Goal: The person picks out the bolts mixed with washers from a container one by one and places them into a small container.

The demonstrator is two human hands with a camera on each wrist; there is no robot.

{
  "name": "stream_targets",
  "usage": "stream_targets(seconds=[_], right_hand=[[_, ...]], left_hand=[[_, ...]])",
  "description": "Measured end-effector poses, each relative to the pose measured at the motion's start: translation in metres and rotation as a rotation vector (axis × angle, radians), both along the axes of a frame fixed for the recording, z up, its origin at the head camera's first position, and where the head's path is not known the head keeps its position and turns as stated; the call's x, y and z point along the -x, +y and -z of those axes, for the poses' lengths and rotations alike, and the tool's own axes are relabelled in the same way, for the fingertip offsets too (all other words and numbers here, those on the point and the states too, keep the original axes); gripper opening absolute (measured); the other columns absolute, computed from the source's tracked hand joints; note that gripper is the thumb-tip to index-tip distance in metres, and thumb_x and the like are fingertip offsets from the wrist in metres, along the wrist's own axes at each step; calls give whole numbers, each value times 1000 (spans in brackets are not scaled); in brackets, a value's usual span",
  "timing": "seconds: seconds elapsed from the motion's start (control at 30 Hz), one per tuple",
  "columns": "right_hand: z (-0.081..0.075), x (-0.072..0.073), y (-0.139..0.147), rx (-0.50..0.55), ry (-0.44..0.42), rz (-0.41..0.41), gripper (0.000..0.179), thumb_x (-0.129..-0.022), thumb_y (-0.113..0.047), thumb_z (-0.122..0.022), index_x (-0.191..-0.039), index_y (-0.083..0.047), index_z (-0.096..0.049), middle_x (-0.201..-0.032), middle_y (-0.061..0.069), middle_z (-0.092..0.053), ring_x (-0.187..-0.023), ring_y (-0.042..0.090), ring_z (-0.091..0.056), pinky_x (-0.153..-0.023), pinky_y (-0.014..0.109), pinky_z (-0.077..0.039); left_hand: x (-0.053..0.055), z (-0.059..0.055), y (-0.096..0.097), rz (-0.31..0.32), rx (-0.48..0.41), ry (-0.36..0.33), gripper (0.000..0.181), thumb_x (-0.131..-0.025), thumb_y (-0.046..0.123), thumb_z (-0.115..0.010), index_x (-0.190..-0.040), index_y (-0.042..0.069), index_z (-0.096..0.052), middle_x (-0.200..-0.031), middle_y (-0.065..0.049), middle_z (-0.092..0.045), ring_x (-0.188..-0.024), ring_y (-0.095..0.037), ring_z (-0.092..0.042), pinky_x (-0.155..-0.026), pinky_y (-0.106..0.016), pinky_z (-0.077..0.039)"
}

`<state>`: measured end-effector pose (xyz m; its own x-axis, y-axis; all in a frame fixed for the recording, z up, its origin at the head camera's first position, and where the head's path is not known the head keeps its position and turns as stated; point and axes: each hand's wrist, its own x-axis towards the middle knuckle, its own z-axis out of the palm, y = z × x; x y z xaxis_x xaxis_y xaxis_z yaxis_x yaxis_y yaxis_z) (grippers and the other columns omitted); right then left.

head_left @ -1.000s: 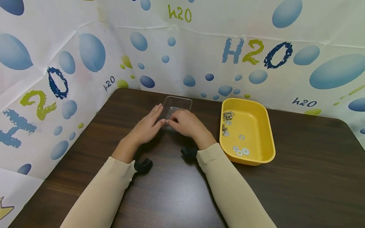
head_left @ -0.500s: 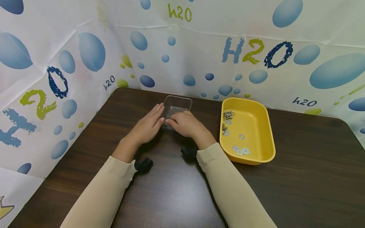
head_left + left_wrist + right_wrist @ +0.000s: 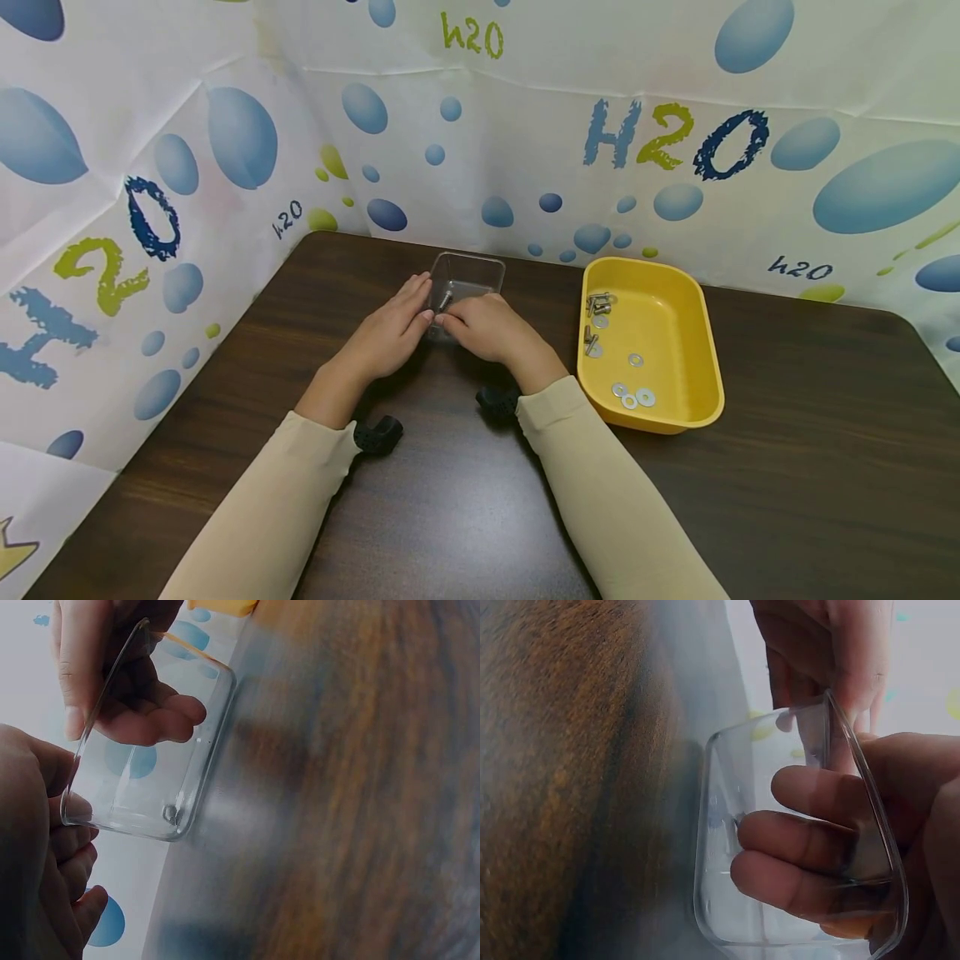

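Observation:
A small clear plastic box [image 3: 468, 271] stands near the table's back edge. Along its left side lies my left hand [image 3: 386, 329], fingers fairly straight outside the wall and thumb at the near rim. My right hand [image 3: 491, 325] reaches over the near rim. In the right wrist view its fingers [image 3: 795, 836] hang loosely bent inside the box, seen through the clear wall, with nothing visible held. A metal bolt [image 3: 446, 301] lies in the box beside the right thumb. In the left wrist view, a small metal end [image 3: 171, 814] shows at the box's bottom corner.
A yellow tray [image 3: 678, 333] stands right of the box, close to the right forearm. Several bolts [image 3: 598, 305] lie against its left wall, and several flat washers [image 3: 630, 402] are spread over its floor. A patterned sheet [image 3: 525, 125] rises behind the dark wooden table [image 3: 465, 500].
A bolt has come into view inside the clear box, by the right thumb. My right fingers have shifted slightly toward the near rim. My left hand and the yellow tray look unmoved.

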<state>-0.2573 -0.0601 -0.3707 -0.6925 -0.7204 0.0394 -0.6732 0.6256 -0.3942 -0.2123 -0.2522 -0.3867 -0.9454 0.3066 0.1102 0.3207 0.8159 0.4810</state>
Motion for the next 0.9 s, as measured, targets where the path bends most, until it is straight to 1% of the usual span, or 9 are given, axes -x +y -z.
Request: stream_targets(seconds=[0.07,0.17,0.27,0.3,0.47,0.6,0.67,0.8,0.9], right_hand=[[-1,0,1,18,-2,6,36,-105,-32,-46,-107,-12,-75,-104,3,-75,-96,19,-68,-100,42,-44],[-2,-1,2,55,-15,20,34,-104,-32,-49,-104,-12,-76,-93,1,-74,-83,17,-65,-85,36,-49],[-4,-2,3,93,-39,42,31,-102,-33,-53,-100,-12,-75,-84,0,-70,-74,16,-60,-72,31,-48],[-5,-2,3,102,-42,50,30,-102,-33,-54,-99,-13,-75,-83,-1,-69,-73,15,-59,-70,30,-48],[-11,-7,4,120,-36,67,26,-100,-32,-57,-98,-14,-75,-80,-3,-66,-73,14,-56,-69,28,-48],[-20,-13,7,149,-31,72,25,-100,-30,-58,-99,-13,-75,-78,-2,-65,-70,14,-56,-67,27,-50],[-27,-17,10,168,-16,80,24,-99,-29,-59,-100,-13,-76,-82,-2,-68,-72,13,-58,-70,27,-53],[-46,-24,16,180,29,102,24,-99,-30,-60,-107,-13,-75,-97,-2,-71,-84,12,-62,-82,29,-55],[-62,-28,22,176,53,117,26,-99,-31,-59,-110,-12,-74,-101,-1,-71,-88,13,-62,-85,31,-54]], left_hand=[[0,-1,0,4,-3,3,58,-107,33,-34,-155,2,-24,-164,-10,-18,-153,-24,-13,-121,-50,-19],[0,-2,0,8,-7,2,58,-107,33,-35,-156,3,-24,-164,-11,-18,-153,-24,-13,-121,-50,-19],[1,-2,0,10,-11,-1,58,-107,34,-35,-156,3,-24,-165,-10,-18,-153,-24,-12,-121,-49,-18],[1,-3,0,11,-9,-1,59,-107,34,-35,-156,3,-23,-165,-10,-17,-153,-24,-12,-121,-49,-18],[0,-3,1,-1,-14,-12,60,-107,36,-34,-156,5,-22,-165,-9,-16,-153,-24,-11,-121,-50,-18],[-1,-2,3,-20,-16,-28,63,-107,42,-33,-157,5,-21,-166,-8,-14,-153,-23,-9,-121,-50,-19],[-1,-2,5,-21,-18,-23,66,-106,45,-33,-157,5,-21,-166,-8,-14,-153,-22,-9,-121,-50,-18],[-3,-5,8,-21,-22,-10,68,-105,48,-35,-157,6,-22,-166,-5,-13,-153,-21,-8,-121,-50,-18],[-5,-8,13,-13,-25,-2,69,-104,48,-38,-157,7,-22,-166,-4,-13,-153,-19,-8,-121,-50,-19]])
